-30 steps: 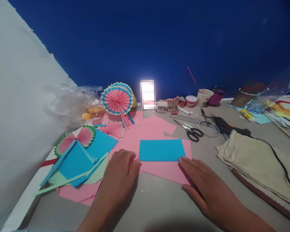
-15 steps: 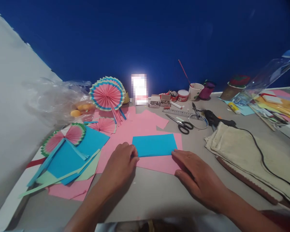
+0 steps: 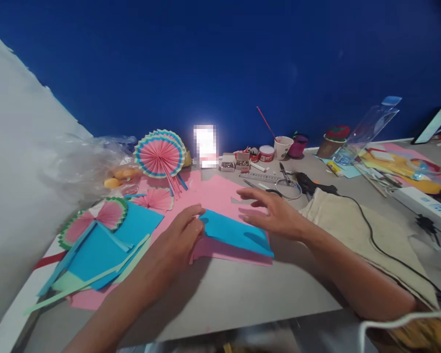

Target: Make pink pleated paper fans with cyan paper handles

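Note:
A folded sheet of blue paper (image 3: 238,235) lies tilted over pink paper (image 3: 215,189) in the middle of the table. My left hand (image 3: 187,229) pinches the blue paper's left end between thumb and fingers. Above its right part hovers my right hand (image 3: 275,211), fingers spread and holding nothing; its shadow falls on the blue surface. A round pleated paper fan (image 3: 159,154) in pink, blue and pale green stands behind the left hand. Farther left, a smaller pleated paper piece (image 3: 112,215) with green edges rests on more blue paper (image 3: 91,250).
Scissors (image 3: 274,191), partly hidden by my right hand, lie near a ruler (image 3: 259,177) and a black glue gun (image 3: 312,185). A folded cream cloth (image 3: 353,230) with a black cord lies to the right. Behind stand a paper cup (image 3: 282,147) and a clear bottle (image 3: 367,132).
My right hand has lifted off the blue paper's right corner and opened above it. The blue paper has turned, its right end swinging nearer to me. The view has shifted toward the right.

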Tool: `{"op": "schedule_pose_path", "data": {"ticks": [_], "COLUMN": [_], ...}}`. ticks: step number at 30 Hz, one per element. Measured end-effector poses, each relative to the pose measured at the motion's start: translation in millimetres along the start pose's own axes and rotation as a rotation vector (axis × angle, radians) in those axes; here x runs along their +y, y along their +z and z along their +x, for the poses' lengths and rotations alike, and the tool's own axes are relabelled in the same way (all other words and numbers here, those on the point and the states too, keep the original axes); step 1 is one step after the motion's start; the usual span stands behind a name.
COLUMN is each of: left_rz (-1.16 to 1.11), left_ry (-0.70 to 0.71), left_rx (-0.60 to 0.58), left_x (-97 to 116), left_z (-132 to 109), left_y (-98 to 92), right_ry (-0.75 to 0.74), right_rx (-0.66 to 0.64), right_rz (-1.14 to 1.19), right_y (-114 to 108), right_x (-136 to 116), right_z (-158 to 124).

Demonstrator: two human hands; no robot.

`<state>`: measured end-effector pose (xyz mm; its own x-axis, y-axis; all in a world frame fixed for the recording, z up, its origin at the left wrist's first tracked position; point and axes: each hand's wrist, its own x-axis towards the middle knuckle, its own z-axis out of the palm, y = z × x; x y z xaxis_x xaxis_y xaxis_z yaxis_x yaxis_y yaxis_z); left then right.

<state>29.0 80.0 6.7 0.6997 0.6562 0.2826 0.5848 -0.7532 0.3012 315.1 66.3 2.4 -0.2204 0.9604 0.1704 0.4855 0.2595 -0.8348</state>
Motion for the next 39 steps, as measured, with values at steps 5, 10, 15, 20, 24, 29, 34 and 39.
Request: {"op": "schedule_pose_path", "data": {"ticks": [5, 10, 15, 20, 24, 29, 34, 39], "left_rz": [0.051, -0.137, -0.954, -0.982, -0.833, -0.674, -0.652, -0.754], "left_ry": [0.232, 0.201, -0.541, -0.588, -0.579, -0.523, -0.470, -0.488], "left_rx": [0.035, 0.176, 0.180, 0.045, 0.094, 0.074, -0.032, -0.172], "left_x": [14.6, 10.8, 2.7, 4.2, 6.0, 10.8, 16.1, 16.4], "left_z": [23.9, 49.7, 57.5, 57.3, 57.4, 55.2, 52.3, 51.3], "left_y": [-20.4, -17.3, 13.5, 36.1, 37.0, 32.2, 33.5, 32.8], "right_ry": [0.094, 0.182, 0.260, 0.285, 0.277, 0.192, 0.093, 0.143], "right_rx": [-0.288, -0.255, 0.214, 0.299, 0.212, 0.288, 0.084, -0.020], "right_rz": [0.511, 0.877, 1.115, 1.158, 1.085, 0.824, 0.432, 0.305], "right_y": [-2.2, 18.7, 40.1, 50.1, 45.2, 22.2, 11.6, 13.5], "right_x": [11.8, 18.1, 21.8, 22.7, 21.7, 17.9, 5.6, 10.6], "right_z": [37.8, 43.8, 42.8, 40.1, 37.1, 33.9, 30.9, 32.4]}}
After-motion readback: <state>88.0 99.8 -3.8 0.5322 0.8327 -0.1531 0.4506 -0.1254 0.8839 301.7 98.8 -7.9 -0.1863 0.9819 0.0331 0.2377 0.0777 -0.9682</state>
